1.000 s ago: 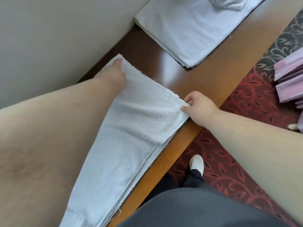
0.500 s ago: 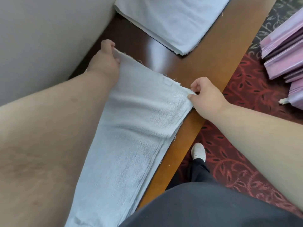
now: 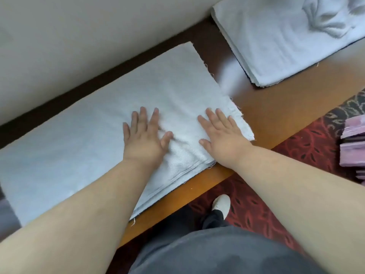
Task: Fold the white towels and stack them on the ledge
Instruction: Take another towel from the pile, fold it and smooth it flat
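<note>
Matt white terry-cloth towel (image 3: pixel 94 135) with frayed edges lies on glossy wooden ledge (image 3: pixel 262 107).

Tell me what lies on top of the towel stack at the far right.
A crumpled white towel lies on the folded stack, which rests on the wooden ledge. The frame's top edge cuts the towel off, so its full extent cannot be seen.

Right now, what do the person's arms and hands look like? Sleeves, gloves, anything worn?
Both forearms are bare right up to the frame edge, with no sleeve showing. The left hand and right hand wear no gloves, and no rings, watch or wristband show. Fingernails are short and unpainted.
</note>
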`<action>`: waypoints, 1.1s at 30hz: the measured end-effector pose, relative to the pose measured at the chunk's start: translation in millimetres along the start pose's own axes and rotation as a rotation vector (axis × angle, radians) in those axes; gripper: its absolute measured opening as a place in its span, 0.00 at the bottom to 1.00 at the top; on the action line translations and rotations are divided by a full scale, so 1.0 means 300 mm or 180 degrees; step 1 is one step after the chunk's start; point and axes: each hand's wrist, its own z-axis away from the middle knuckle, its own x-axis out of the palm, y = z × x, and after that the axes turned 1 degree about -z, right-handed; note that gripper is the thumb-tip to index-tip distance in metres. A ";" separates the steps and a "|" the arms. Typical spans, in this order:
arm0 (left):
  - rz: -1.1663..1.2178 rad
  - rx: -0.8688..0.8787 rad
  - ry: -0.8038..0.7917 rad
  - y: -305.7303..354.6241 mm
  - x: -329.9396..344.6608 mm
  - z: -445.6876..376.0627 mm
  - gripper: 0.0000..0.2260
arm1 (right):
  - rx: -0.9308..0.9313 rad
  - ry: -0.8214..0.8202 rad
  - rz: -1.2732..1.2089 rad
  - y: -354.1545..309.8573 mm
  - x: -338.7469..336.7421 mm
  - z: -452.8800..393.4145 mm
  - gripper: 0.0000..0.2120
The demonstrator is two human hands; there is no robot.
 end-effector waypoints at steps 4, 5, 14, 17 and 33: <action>-0.0052 -0.0642 -0.0074 -0.222 0.019 0.175 0.32 | -0.0094 -0.0133 0.0209 0.033 -0.016 -0.003 0.34; -0.0084 -0.0831 -0.0087 -0.274 0.026 0.227 0.32 | -0.0096 -0.0141 0.0288 0.029 -0.023 -0.006 0.34; 0.0223 -0.2240 0.0002 -0.426 0.009 0.422 0.30 | -0.0024 -0.0010 0.0595 -0.118 -0.147 -0.087 0.28; 0.0500 -0.1602 0.0348 -0.296 -0.019 0.297 0.31 | -0.0663 0.0344 0.0222 -0.224 -0.110 -0.132 0.24; 0.0387 -0.2800 0.0031 -0.811 0.015 0.460 0.31 | -0.0251 0.0136 0.0669 -0.209 -0.006 -0.141 0.45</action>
